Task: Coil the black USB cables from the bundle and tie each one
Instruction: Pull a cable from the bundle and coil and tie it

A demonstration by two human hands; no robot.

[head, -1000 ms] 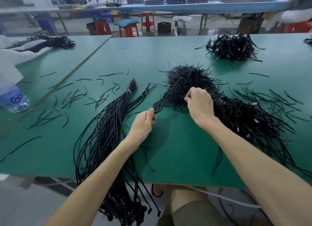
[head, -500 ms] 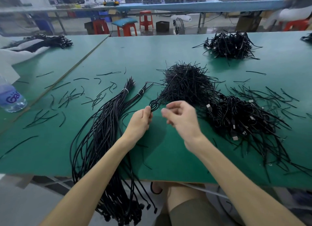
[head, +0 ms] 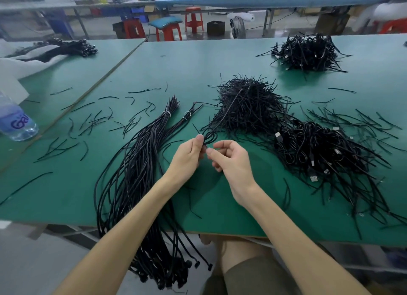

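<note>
Pinching the coil [head: 210, 135] at its base, the left hand [head: 187, 156] holds its loops pointing away; the right hand [head: 235, 165], fingers curled, sits just right, grip unclear; the bundle [head: 136, 162] lies left.

I am pulling my right hand [head: 233, 162] back from the heap of ties [head: 246, 103] at 1 o'clock and bringing it in beside my left hand [head: 187, 156]. Its thumb tip is now meeting the left hand just under the coiled cable [head: 210, 136]. A thin tie [head: 196, 129] is now poking out of the coil toward 11 o'clock.
</note>
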